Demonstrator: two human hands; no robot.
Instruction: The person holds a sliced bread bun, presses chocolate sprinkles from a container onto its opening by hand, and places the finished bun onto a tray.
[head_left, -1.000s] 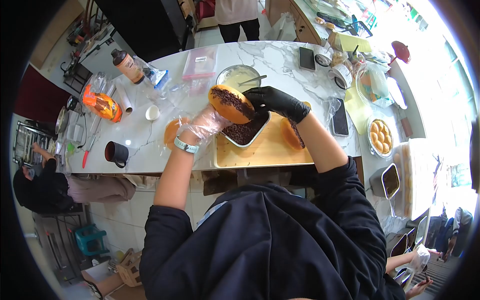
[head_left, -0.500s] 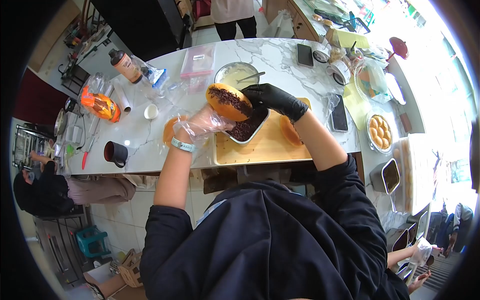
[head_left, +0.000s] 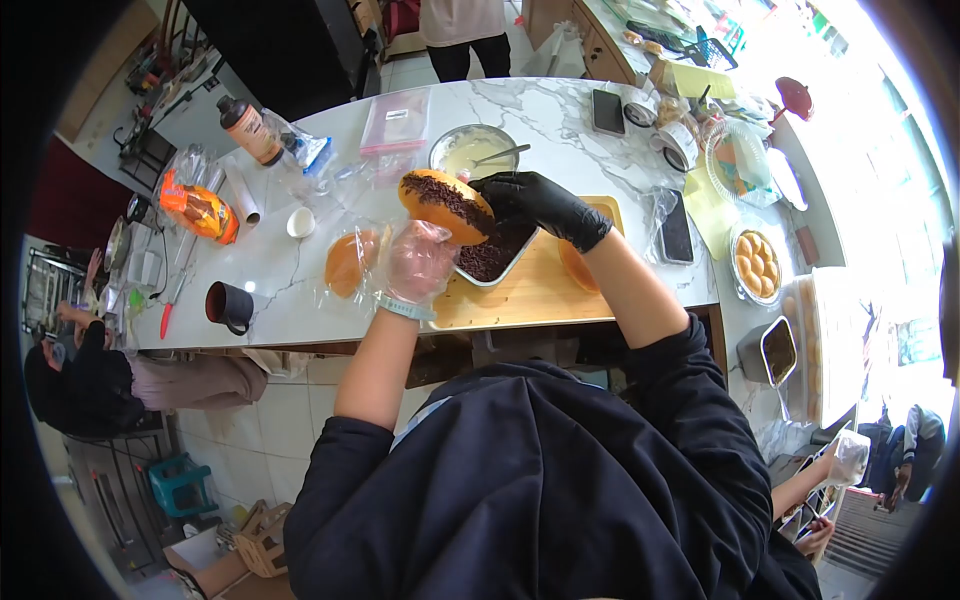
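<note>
In the head view, a marbled white table (head_left: 560,130) curves across a tiled room, a dark mug (head_left: 230,305) near its edge. The bun (head_left: 444,207) is round and golden, a dark crumbly band across its face — it sits above the metal tin (head_left: 492,256), gripped between the left hand (head_left: 417,262), in clear plastic, and the black-gloved right hand (head_left: 540,205).

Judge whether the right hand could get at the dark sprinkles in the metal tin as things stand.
Probably yes: the right hand is close to the open metal tin and dark sprinkles show inside, though the bun in the left hand seems to overhang one side.
</note>
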